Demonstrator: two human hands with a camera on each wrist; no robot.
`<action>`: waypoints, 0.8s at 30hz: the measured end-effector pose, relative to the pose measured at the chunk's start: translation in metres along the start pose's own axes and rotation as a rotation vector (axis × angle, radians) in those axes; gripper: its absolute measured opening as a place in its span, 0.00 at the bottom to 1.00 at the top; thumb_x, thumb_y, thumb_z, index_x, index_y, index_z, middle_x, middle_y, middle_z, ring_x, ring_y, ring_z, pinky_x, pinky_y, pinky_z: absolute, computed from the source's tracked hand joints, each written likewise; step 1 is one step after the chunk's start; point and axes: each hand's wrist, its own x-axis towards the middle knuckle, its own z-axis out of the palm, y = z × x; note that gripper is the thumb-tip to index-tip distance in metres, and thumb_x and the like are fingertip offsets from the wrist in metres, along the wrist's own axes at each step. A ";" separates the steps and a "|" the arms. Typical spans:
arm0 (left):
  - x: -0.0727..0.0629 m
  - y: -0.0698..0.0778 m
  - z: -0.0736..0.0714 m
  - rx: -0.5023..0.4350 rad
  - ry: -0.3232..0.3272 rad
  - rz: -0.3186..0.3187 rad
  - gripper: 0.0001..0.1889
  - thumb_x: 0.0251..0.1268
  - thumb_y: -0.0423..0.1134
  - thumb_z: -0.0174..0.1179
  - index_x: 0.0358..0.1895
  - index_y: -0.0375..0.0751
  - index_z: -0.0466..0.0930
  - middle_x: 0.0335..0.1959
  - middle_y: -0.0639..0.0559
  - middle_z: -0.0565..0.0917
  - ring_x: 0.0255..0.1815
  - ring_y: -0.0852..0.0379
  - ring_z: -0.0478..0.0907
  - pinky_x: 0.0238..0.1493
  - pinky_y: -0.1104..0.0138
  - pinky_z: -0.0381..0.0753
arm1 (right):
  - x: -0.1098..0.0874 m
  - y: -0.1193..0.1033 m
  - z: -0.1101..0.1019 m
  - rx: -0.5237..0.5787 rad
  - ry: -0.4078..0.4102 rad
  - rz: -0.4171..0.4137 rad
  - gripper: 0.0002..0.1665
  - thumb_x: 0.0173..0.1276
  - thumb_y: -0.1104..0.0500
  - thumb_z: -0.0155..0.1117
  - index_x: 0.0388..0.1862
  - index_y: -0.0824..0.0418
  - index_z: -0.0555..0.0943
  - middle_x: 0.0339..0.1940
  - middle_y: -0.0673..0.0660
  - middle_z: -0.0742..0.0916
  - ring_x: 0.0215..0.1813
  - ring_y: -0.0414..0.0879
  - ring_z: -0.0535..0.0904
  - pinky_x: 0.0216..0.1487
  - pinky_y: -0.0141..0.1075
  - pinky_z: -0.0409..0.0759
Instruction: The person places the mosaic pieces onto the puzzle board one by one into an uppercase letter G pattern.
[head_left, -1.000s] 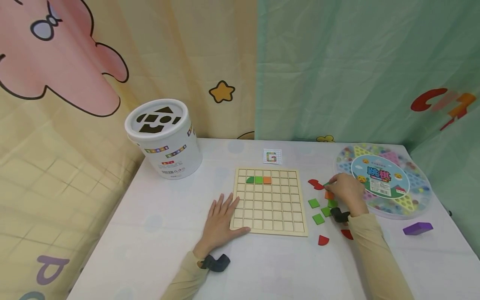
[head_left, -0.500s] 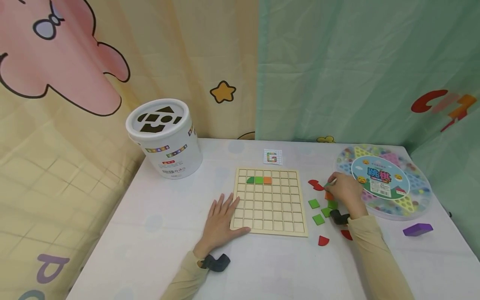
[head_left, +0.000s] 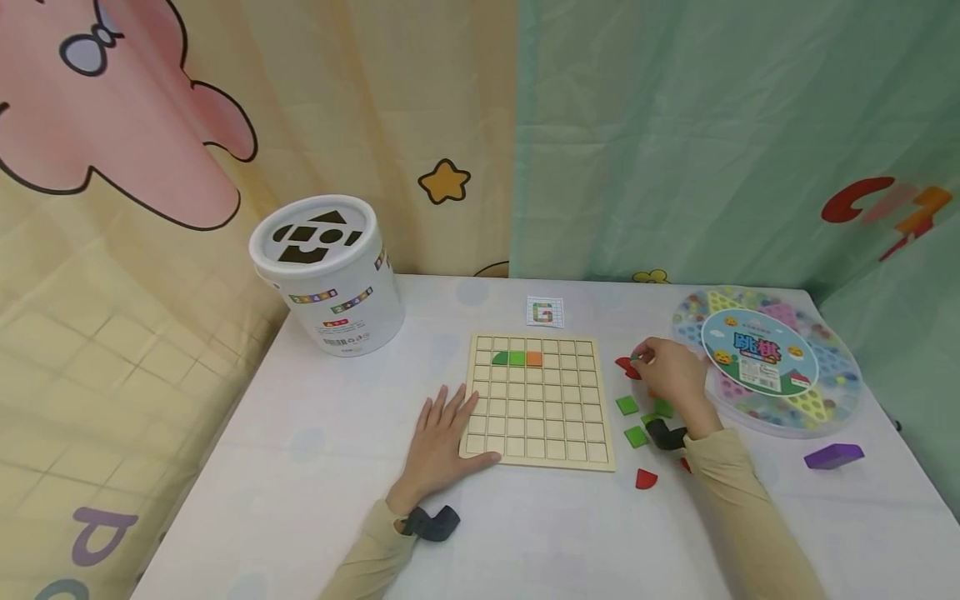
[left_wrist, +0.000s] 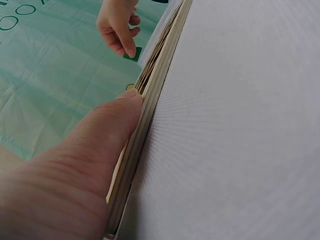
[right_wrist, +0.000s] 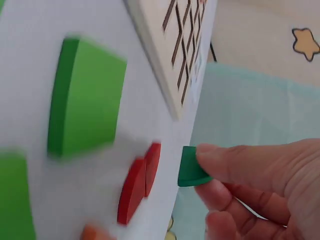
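My left hand (head_left: 437, 454) rests with spread, straight fingers at the lower left corner of a wooden grid board (head_left: 536, 429). In the left wrist view its thumb (left_wrist: 95, 145) lies against the board's edge. A dark green quarter-circle tile (right_wrist: 191, 167) is pinched between the thumb and fingers of my right hand (head_left: 675, 379), raised to the right of the board. Close by, red quarter-circle tiles (right_wrist: 132, 192) lie on the table. In one upper row of the board sit a dark green quarter-circle tile (head_left: 500, 358), a light green square tile (head_left: 517, 358) and an orange square tile (head_left: 534, 358).
Several green square tiles (head_left: 636, 437) and a red tile (head_left: 646, 479) lie right of the board. Behind it is a small pattern card (head_left: 544, 312). A white bucket (head_left: 330, 283) stands left; a round game box (head_left: 761, 358) and a purple block (head_left: 834, 456) lie right.
My right hand has lifted and shifted left toward the board, carrying the dark green tile away from the loose tiles. My left hand has stayed in place.
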 end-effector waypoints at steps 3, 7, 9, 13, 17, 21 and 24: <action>0.000 0.000 0.000 -0.001 0.002 0.000 0.50 0.52 0.68 0.59 0.73 0.41 0.57 0.74 0.44 0.54 0.74 0.40 0.42 0.70 0.47 0.41 | 0.002 -0.013 0.010 0.030 0.026 -0.069 0.06 0.62 0.58 0.67 0.34 0.60 0.82 0.29 0.54 0.84 0.24 0.47 0.76 0.20 0.39 0.70; 0.000 0.000 0.001 -0.001 -0.001 -0.003 0.50 0.52 0.69 0.59 0.73 0.41 0.56 0.74 0.44 0.54 0.74 0.40 0.42 0.70 0.47 0.40 | 0.005 -0.032 0.024 0.063 0.023 -0.127 0.07 0.60 0.56 0.68 0.31 0.57 0.81 0.28 0.51 0.84 0.23 0.46 0.75 0.20 0.38 0.69; 0.000 0.000 0.001 0.002 -0.001 -0.002 0.51 0.52 0.69 0.59 0.73 0.41 0.56 0.74 0.44 0.54 0.74 0.40 0.42 0.70 0.47 0.40 | 0.006 -0.042 0.030 0.091 0.009 -0.156 0.06 0.61 0.55 0.68 0.31 0.56 0.81 0.29 0.51 0.85 0.21 0.44 0.72 0.19 0.38 0.67; 0.000 0.001 0.000 -0.002 0.001 -0.003 0.51 0.51 0.69 0.59 0.73 0.41 0.56 0.74 0.44 0.54 0.74 0.40 0.42 0.70 0.48 0.40 | 0.011 -0.059 0.041 0.103 0.004 -0.231 0.05 0.61 0.57 0.69 0.32 0.57 0.83 0.31 0.52 0.86 0.16 0.43 0.67 0.16 0.37 0.64; 0.000 0.002 -0.003 -0.009 0.001 -0.010 0.51 0.51 0.68 0.60 0.73 0.41 0.56 0.74 0.43 0.55 0.74 0.40 0.42 0.70 0.47 0.39 | 0.017 -0.071 0.049 0.076 0.015 -0.288 0.04 0.60 0.58 0.70 0.32 0.57 0.83 0.31 0.52 0.86 0.17 0.42 0.70 0.15 0.36 0.66; 0.000 0.002 -0.003 -0.009 -0.001 -0.010 0.50 0.51 0.67 0.60 0.73 0.40 0.57 0.74 0.43 0.55 0.74 0.39 0.42 0.70 0.47 0.40 | 0.021 -0.079 0.055 0.062 -0.005 -0.320 0.02 0.61 0.60 0.69 0.32 0.57 0.84 0.32 0.51 0.86 0.22 0.44 0.74 0.19 0.39 0.70; -0.001 0.001 -0.002 -0.011 -0.004 -0.010 0.50 0.52 0.68 0.59 0.73 0.40 0.57 0.74 0.43 0.55 0.74 0.39 0.42 0.70 0.47 0.40 | 0.023 -0.083 0.057 0.048 -0.029 -0.322 0.02 0.61 0.60 0.69 0.33 0.57 0.84 0.32 0.51 0.86 0.23 0.44 0.75 0.21 0.40 0.72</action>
